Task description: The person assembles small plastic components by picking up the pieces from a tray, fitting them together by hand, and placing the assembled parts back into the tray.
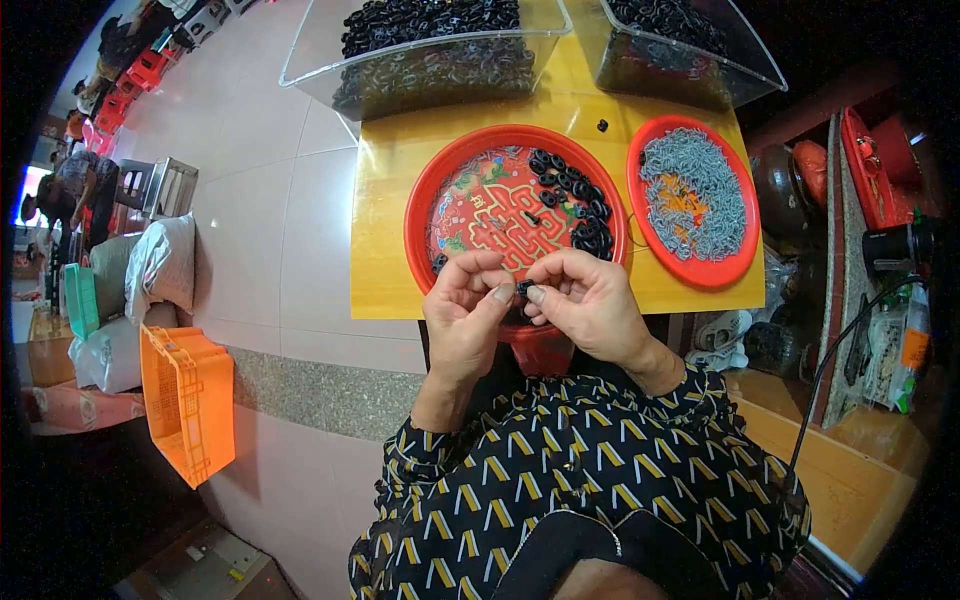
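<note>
Between the fingertips of my left hand (468,303) and my right hand (585,300) is a small black plastic part (523,288). Both hands pinch it over the near rim of a round red tray (416,215). Inside that tray, several black ring-shaped plastic pieces (590,205) are heaped along the right side. A single dark piece (533,217) lies near the tray's patterned middle. To the right of my right hand, a smaller red tray (643,245) holds a pile of thin silvery metal pins or screws (715,165); their exact kind is too small to tell.
Two clear plastic bins (450,60) (655,75) full of black pieces stand at the back of the yellow table (385,220). One stray black piece (602,125) lies between them and the trays. An orange crate (190,400) and sacks (160,265) are on the left; another person (75,190) bends beyond.
</note>
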Demonstrator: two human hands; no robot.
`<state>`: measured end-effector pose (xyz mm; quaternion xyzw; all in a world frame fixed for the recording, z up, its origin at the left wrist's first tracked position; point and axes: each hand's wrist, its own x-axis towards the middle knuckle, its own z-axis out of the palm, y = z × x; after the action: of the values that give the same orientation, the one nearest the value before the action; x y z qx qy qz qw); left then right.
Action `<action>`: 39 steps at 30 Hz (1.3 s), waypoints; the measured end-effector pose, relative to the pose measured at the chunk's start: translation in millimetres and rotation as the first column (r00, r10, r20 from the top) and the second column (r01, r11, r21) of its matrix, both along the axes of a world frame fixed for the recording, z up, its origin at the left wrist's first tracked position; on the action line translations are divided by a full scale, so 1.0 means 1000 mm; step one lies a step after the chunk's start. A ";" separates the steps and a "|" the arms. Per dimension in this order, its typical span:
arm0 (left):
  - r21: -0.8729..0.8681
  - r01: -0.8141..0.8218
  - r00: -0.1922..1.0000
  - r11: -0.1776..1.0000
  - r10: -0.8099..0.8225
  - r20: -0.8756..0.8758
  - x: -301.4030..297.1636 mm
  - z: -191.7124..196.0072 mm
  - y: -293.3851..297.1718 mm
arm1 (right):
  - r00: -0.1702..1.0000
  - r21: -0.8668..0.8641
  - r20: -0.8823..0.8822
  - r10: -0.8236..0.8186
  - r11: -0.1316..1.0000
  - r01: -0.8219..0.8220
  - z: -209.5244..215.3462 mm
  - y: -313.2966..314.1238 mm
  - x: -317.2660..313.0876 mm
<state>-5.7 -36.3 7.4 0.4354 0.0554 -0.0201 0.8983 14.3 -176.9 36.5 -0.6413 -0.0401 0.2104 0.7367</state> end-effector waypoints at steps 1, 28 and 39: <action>0.010 -0.002 1.000 1.000 0.002 0.000 -0.001 0.000 0.000 | 1.000 -0.016 0.009 0.000 1.000 0.000 0.000 0.000 -0.001; 0.256 -0.029 0.993 0.966 -0.002 0.119 0.001 -0.006 -0.002 | 0.993 0.112 -0.107 -0.041 0.992 0.053 -0.011 -0.012 0.009; 0.925 -0.336 0.853 0.178 -0.359 0.379 0.012 -0.007 0.011 | 0.988 0.051 -0.016 -0.151 0.987 0.152 -0.020 -0.044 0.017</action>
<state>5.8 -25.0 0.7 0.8945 -0.1940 0.1318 0.3806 30.8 -221.2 16.7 -0.6220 0.0078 0.1565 0.7672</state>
